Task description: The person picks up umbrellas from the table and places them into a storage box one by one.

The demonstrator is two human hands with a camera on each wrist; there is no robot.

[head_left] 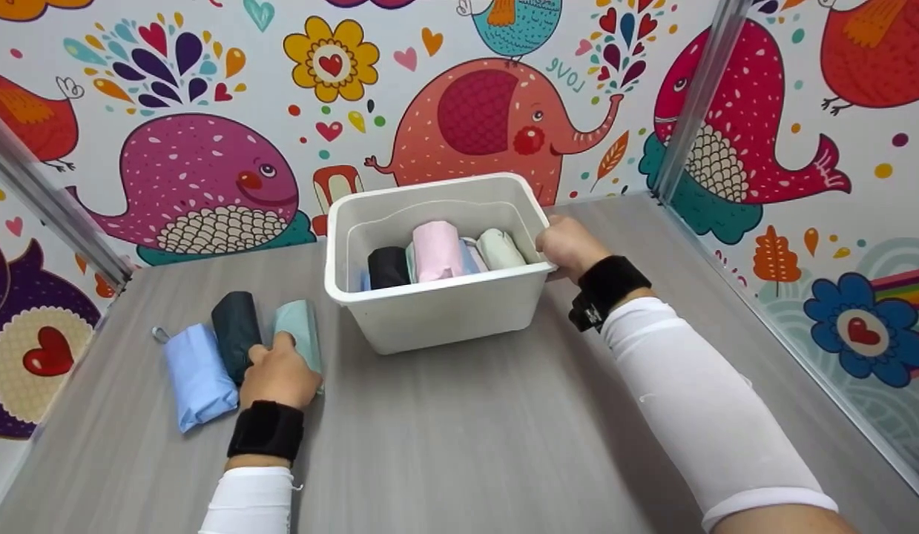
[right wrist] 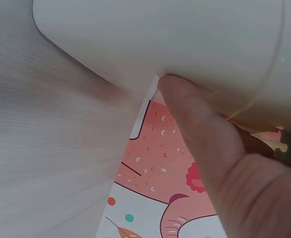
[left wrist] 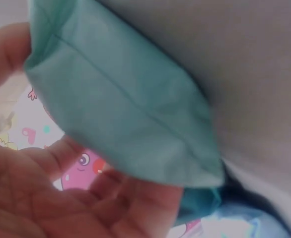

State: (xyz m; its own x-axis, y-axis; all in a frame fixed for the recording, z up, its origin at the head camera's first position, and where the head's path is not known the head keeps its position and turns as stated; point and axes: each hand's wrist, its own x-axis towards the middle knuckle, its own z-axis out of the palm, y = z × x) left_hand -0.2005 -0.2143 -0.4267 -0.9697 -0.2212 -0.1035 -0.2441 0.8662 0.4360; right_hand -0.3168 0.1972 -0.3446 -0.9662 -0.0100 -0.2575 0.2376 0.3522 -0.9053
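On the left of the table, three slim cloth-covered bundles that look like folded umbrellas lie side by side: a light blue one [head_left: 199, 377], a dark one [head_left: 236, 326] and a teal one [head_left: 300, 330]. My left hand [head_left: 281, 374] holds the teal folded umbrella, its thumb and fingers at the edges of the cloth [left wrist: 115, 99] in the left wrist view. A white plastic bin [head_left: 444, 315] stands in the middle. My right hand [head_left: 574, 245] grips the bin's right rim, with the thumb [right wrist: 200, 124] against its outer wall in the right wrist view.
Inside the bin are several similar bundles, among them a black one [head_left: 389, 267], a pink one [head_left: 438, 251] and a pale green one [head_left: 501, 250]. Patterned walls [head_left: 340, 133] with metal corner strips enclose the grey table [head_left: 459, 445] at the back and sides.
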